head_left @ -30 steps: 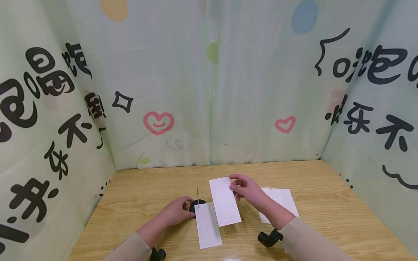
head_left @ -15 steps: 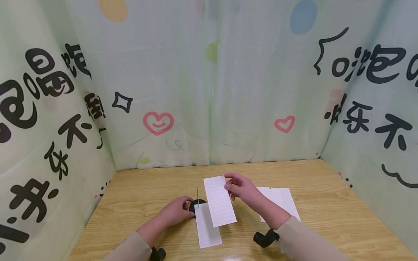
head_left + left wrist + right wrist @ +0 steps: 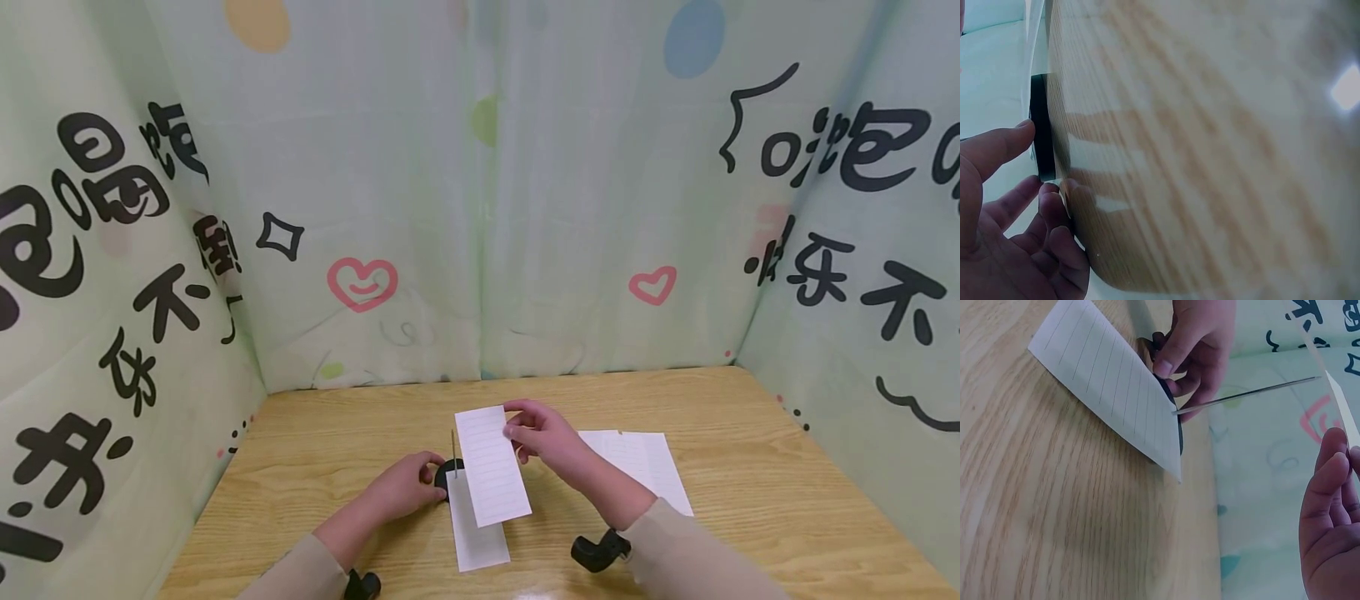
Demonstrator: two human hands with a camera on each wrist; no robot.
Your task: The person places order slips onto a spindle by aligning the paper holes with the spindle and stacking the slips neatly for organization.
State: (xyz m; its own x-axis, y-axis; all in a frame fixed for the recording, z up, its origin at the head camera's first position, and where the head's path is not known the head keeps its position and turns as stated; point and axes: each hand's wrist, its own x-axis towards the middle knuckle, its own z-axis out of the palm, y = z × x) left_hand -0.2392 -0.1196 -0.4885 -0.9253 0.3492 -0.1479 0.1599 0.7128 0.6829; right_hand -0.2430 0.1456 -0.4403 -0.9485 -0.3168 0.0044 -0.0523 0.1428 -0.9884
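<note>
My left hand (image 3: 397, 487) holds the round black base (image 3: 1042, 128) of a paper spike, thumb on one side and fingers on the other. The thin metal spike (image 3: 1247, 396) stands up from it. A lined paper slip (image 3: 1100, 384) is pierced near one end by the spike and lies over the base. Between thumb and fingers, my right hand (image 3: 546, 435) pinches a second lined slip (image 3: 491, 467) by its right edge. That slip hangs above the first and partly covers it in the head view. In the right wrist view, its edge is close to the spike's tip.
More white paper (image 3: 645, 462) lies on the wooden table (image 3: 360, 417) to the right, partly behind my right forearm. Printed curtains (image 3: 562, 208) enclose the table at the back and both sides. Black wrist devices (image 3: 598, 552) sit at the sleeve cuffs.
My right hand has moved left with its slip, which now overlaps more of the slip on the spike and part of the base. The left hand has stayed still.
</note>
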